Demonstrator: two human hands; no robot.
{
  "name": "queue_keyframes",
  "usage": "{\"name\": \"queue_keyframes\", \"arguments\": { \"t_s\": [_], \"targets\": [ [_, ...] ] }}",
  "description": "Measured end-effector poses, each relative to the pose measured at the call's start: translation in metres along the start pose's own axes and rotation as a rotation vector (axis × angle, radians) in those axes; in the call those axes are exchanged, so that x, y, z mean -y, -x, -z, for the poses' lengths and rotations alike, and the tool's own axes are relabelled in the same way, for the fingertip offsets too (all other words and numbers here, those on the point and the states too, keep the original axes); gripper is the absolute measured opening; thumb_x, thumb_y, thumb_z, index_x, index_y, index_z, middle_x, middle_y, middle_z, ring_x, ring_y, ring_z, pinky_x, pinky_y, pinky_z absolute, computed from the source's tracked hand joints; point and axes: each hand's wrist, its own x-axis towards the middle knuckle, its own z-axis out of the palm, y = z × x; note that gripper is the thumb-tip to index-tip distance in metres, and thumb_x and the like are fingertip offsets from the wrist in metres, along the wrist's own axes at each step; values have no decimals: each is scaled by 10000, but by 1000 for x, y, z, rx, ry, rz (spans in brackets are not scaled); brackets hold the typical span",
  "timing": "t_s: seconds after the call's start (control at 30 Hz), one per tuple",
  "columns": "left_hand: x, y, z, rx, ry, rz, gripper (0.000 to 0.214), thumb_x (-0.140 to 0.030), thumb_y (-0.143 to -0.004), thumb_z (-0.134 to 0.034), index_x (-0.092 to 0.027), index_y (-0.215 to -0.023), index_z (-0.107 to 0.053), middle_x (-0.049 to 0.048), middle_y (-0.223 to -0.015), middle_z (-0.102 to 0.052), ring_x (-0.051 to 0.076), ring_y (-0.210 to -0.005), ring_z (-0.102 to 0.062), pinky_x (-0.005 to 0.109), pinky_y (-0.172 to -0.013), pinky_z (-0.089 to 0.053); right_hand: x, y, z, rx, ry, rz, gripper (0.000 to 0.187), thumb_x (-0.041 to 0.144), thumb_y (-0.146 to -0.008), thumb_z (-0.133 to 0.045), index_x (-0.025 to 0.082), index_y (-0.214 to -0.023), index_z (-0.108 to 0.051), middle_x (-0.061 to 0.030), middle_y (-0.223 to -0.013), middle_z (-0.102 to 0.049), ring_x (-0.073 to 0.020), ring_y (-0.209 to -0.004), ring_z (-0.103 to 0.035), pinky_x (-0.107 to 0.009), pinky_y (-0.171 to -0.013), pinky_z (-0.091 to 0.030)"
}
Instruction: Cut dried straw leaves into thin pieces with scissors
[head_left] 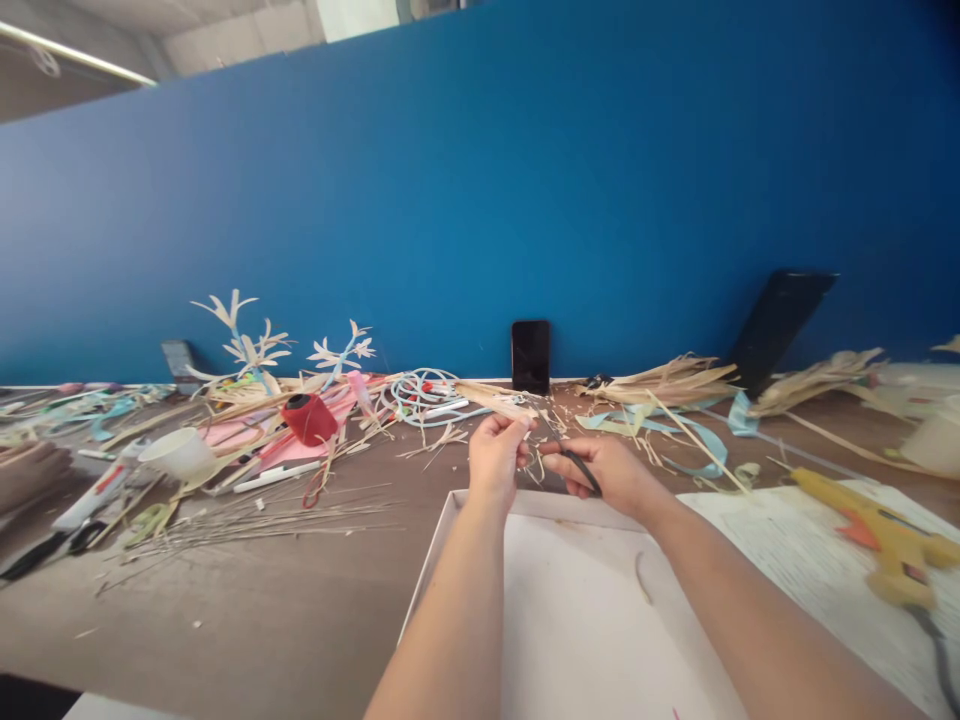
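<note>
My left hand (496, 455) is closed on a pale strip of dried husk (496, 402), which sticks out from the fingers up and to the left. Just right of it, my right hand (604, 472) grips a pair of dark-handled scissors (579, 468). The scissor blades point up and left toward the strip's end; whether they touch it I cannot tell. Both hands are over the far edge of a shallow white box lid (592, 600). Inside the lid lies a small curved scrap (643, 578).
A yellow glue gun (889, 535) lies on printed paper at right. A phone (530, 357) leans against the blue partition (480, 200). Left are a red thread spool (309, 420), a white cup (178, 455), thin wires (262, 522) and husk flowers (255, 350). Husk bundles (667, 382) lie behind.
</note>
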Motion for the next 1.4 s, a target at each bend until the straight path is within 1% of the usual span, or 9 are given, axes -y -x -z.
{"name": "queue_keyframes", "arguments": {
  "t_s": [0.1, 0.27, 0.4, 0.53, 0.7, 0.87, 1.0, 1.4],
  "targets": [
    [-2, 0, 1, -28, -13, -11, 253, -297, -603, -689, -125, -709, -536, 26, -715, -619, 7, -418, -371, 142, -361, -223, 1, 0, 0, -1, 14, -24, 571, 550, -693, -615, 113, -1056, -657, 27, -447, -519, -106, -424, -444, -238, -460, -361],
    [-5, -2, 3, -100, -40, -45, 266, -322, -593, -689, -128, -727, -565, 15, -685, -609, 12, -412, -370, 153, -370, -229, 5, 3, 3, 73, -5, -70, 563, 527, -665, -649, 120, -1054, -661, 1, -518, -574, -111, -471, -487, -240, -491, -396],
    [-4, -4, 5, -118, -63, -63, 276, -334, -594, -684, -130, -742, -572, 16, -695, -611, 13, -405, -375, 158, -368, -234, 12, 8, 5, 92, -2, -118, 541, 490, -640, -679, 133, -1047, -671, -11, -544, -587, -117, -501, -502, -229, -466, -374],
    [-2, -4, 5, -102, -88, -78, 255, -330, -615, -670, -128, -744, -582, 20, -693, -619, 17, -405, -387, 156, -363, -236, 13, 8, 5, 89, 5, -120, 540, 482, -652, -673, 128, -1060, -667, -14, -552, -589, -117, -509, -502, -229, -476, -374],
    [0, -3, 3, -66, -129, -66, 231, -328, -629, -658, -131, -736, -605, 24, -686, -626, 24, -398, -388, 162, -359, -244, 2, 5, 5, 104, -2, -96, 546, 491, -683, -650, 141, -1101, -646, -11, -577, -601, -120, -537, -515, -233, -514, -404],
    [2, -3, 3, -20, -138, -59, 233, -343, -627, -663, -139, -727, -612, 15, -646, -608, 32, -398, -386, 169, -364, -246, -2, 3, 5, 107, -8, -54, 524, 494, -690, -644, 149, -1085, -652, -6, -576, -594, -116, -524, -507, -233, -516, -415],
    [3, -3, 4, -12, -163, -47, 230, -342, -631, -662, -140, -734, -624, 11, -605, -591, 36, -395, -382, 171, -365, -248, -1, 4, 6, 106, -7, -36, 520, 502, -693, -636, 145, -1071, -657, -6, -570, -589, -117, -514, -507, -231, -507, -415],
    [2, -2, 3, -2, -170, -47, 229, -334, -637, -664, -137, -745, -619, 22, -655, -611, 35, -396, -399, 170, -359, -252, -2, 4, 6, 98, 1, -21, 520, 513, -701, -625, 156, -1078, -655, -1, -563, -587, -118, -505, -501, -235, -509, -401]
  ]
}}
